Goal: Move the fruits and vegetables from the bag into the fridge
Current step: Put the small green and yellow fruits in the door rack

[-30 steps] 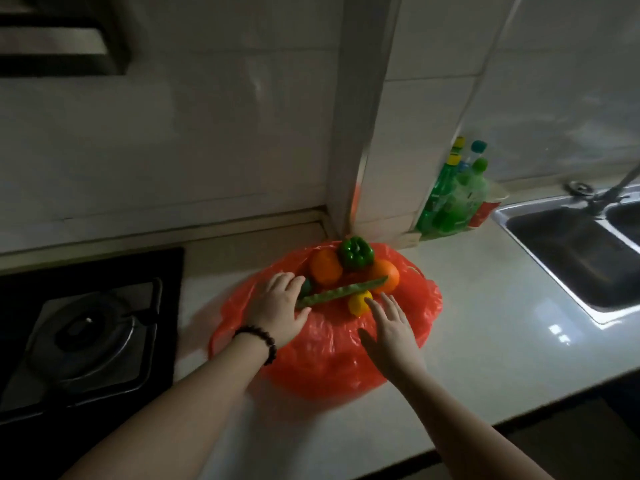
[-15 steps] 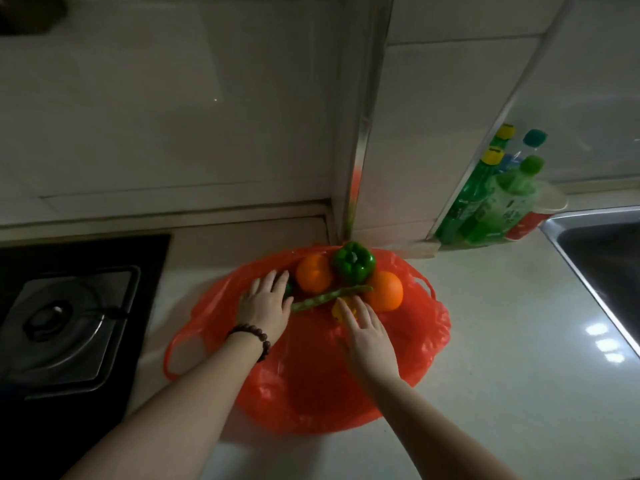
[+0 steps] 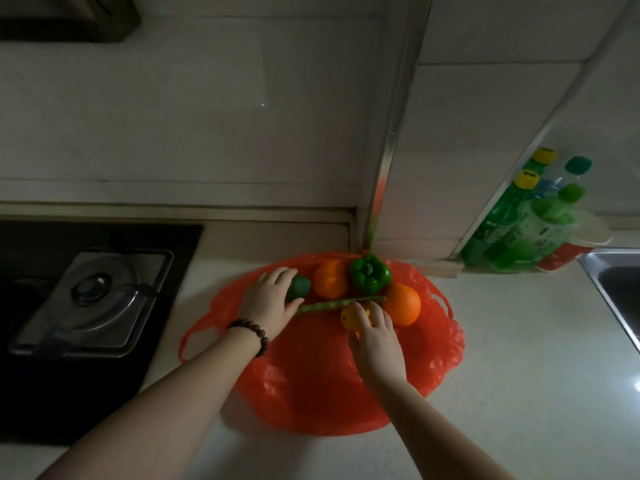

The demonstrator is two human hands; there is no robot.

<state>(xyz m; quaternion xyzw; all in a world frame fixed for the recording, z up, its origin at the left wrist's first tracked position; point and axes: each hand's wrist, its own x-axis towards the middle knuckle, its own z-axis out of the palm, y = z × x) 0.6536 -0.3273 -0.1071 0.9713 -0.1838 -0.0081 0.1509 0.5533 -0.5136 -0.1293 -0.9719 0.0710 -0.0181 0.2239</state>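
Nearest the viewer, two bare forearms reach forward over a pale stone countertop (image 3: 519,341). They end above a flattened red plastic bag (image 3: 311,386) spread on the counter, with the produce heaped at its far edge. The right hand (image 3: 375,344) has its fingers curled down onto a small round yellow fruit (image 3: 349,317); whether they have closed fully is hard to tell. The left hand (image 3: 270,303), with a dark beaded bracelet (image 3: 252,336) at the wrist, cups loosely round a dark green round vegetable (image 3: 299,287). A long green bean pod (image 3: 339,303) lies between the hands. Behind it sit two oranges (image 3: 330,282) and a glossy green bell pepper (image 3: 370,275). No fridge is in view. To grip well, each hand should probably wrap under its piece and lift straight up, so the loose pod and oranges are not knocked rolling.
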